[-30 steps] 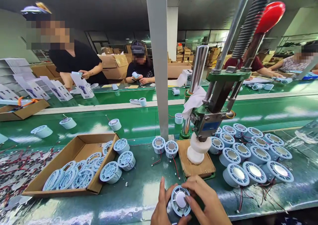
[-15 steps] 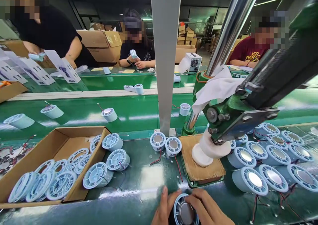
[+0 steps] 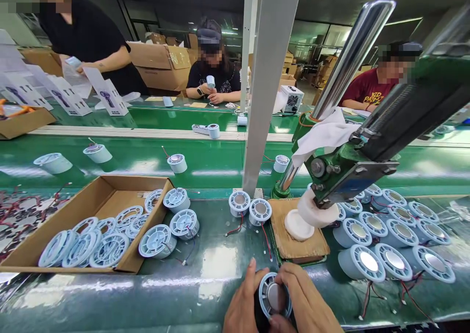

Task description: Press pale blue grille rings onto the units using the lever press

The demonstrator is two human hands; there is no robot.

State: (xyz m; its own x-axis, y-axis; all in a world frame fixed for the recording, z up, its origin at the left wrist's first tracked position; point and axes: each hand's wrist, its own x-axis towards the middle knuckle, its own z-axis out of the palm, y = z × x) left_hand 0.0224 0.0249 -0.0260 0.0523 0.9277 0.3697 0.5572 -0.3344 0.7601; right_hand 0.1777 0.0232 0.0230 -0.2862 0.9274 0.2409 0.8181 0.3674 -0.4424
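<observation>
At the near edge of the bench, a light-blue round fan housing (image 3: pixel 274 297) with a silver metal disc in its centre faces up between my hands. My left hand (image 3: pixel 241 301) is closed around its left side, thumb or finger pointing up. My right hand (image 3: pixel 308 296) grips the right side, its fingertips on the rim. The lower part of the housing is hidden by my hands. Just ahead stands a green press with a white round pad (image 3: pixel 317 210) above a white disc (image 3: pixel 299 225) on a brown board (image 3: pixel 282 242). Two similar housings (image 3: pixel 260 210) with red wires stand left of it.
Several housings with silver discs (image 3: pixel 368 262) stand in rows at the right, wires trailing. A cardboard box (image 3: pixel 110 183) at the left holds light-blue slotted rings (image 3: pixel 110 249). A grey post (image 3: pixel 270 78) rises before the green conveyor (image 3: pixel 213 159). Three people work across it.
The view has shifted, so the bench things appear moved. My hands still hold the fan housing, and my right fingers have moved from its disc toward the rim.
</observation>
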